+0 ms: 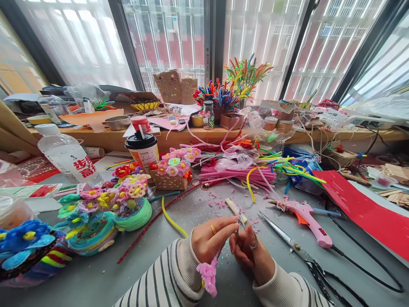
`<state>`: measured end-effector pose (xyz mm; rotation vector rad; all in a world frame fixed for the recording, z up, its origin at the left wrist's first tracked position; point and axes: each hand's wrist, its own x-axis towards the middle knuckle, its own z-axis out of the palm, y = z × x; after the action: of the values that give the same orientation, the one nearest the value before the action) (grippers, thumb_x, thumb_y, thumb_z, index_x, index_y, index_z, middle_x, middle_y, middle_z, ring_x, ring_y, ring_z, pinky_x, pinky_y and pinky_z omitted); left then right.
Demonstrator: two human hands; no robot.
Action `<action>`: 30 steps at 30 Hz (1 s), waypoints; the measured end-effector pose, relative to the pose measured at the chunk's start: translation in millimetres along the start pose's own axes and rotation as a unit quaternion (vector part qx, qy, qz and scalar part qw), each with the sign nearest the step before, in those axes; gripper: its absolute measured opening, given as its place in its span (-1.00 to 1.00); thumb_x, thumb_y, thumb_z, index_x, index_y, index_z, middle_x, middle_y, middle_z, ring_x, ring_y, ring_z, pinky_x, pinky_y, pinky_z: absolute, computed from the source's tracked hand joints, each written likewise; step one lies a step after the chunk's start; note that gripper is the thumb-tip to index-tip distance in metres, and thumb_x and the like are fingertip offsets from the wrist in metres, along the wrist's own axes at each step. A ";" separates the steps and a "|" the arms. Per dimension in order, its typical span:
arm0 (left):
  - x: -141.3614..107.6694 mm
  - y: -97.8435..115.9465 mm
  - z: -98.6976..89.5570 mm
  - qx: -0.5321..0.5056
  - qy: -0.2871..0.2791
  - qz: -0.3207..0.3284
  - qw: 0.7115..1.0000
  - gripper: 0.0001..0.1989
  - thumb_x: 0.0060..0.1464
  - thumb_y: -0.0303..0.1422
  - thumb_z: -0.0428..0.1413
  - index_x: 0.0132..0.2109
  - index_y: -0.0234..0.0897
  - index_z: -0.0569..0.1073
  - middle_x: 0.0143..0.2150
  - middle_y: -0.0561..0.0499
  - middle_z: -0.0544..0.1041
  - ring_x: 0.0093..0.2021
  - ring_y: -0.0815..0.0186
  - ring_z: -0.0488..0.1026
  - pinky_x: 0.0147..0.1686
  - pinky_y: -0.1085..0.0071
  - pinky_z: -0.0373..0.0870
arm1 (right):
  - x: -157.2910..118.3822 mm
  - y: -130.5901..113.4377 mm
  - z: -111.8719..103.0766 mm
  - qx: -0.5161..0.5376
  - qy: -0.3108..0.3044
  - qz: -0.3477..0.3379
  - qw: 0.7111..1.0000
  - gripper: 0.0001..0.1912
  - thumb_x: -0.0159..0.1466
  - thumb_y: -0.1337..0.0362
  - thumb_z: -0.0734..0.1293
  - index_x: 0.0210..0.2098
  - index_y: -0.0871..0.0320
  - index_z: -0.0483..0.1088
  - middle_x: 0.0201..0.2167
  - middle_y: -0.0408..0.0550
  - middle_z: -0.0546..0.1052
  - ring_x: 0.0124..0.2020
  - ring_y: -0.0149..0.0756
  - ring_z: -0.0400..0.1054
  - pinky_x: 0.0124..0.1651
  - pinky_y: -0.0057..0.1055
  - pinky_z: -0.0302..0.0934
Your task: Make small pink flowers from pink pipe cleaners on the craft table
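My left hand is closed, its fingertips pinched together at the front. A pink fuzzy flower with a yellow bit hangs below this hand, its thin stem running up into the fingers. Closed as well, my right hand meets the left fingertips around a small pointed metal tool whose thin tips point away from me. The fingers hide the rest of the tool. Just beyond the fingertips lies a pale stick-like piece. Pink fuzz scraps are strewn around it.
Large scissors and a pink glue gun lie at right, beside red card. Finished fuzzy flowers crowd the left, near a water bottle and a lidded cup. Pink pipe cleaners are heaped ahead.
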<state>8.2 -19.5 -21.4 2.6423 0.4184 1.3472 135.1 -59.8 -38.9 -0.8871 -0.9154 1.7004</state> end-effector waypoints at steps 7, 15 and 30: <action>3.8 4.2 -7.7 -0.011 -0.006 -0.039 0.999 -0.72 -0.06 -0.53 -0.05 -0.13 -0.38 0.31 -0.18 -0.13 0.41 -0.18 0.32 0.34 -0.21 0.49 0.31 | 0.1 5.0 -5.3 -0.065 0.036 -0.013 0.997 -0.43 -0.13 -0.22 0.11 -0.79 0.21 0.13 -0.93 -0.35 -0.03 -0.87 -0.65 -0.25 -0.80 -0.58 -0.37; 10.3 4.1 -8.8 -0.020 0.098 -0.055 0.994 -0.72 -0.17 -0.66 0.02 -0.22 -0.42 0.37 -0.29 -0.14 0.46 -0.28 0.35 0.39 -0.30 0.51 0.37 | 0.5 5.4 -7.2 -0.076 0.056 -0.009 0.995 -0.43 -0.15 -0.24 0.10 -0.80 0.19 0.12 -0.93 -0.36 -0.06 -0.87 -0.64 -0.27 -0.80 -0.56 -0.39; 6.0 2.5 -12.2 -0.061 0.000 -0.037 0.997 -0.69 -0.09 -0.61 -0.05 -0.12 -0.42 0.31 -0.14 -0.22 0.38 -0.14 0.28 0.32 -0.20 0.45 0.32 | -5.1 0.4 -1.7 -0.131 0.016 -0.074 0.989 -0.39 -0.09 -0.24 0.01 -0.72 0.22 0.19 -0.90 -0.34 -0.03 -0.83 -0.60 -0.25 -0.75 -0.56 -0.33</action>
<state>2.1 -19.9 -9.1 2.5030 0.4155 1.3076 137.7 -64.4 -39.2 -0.9880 -1.1718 1.4563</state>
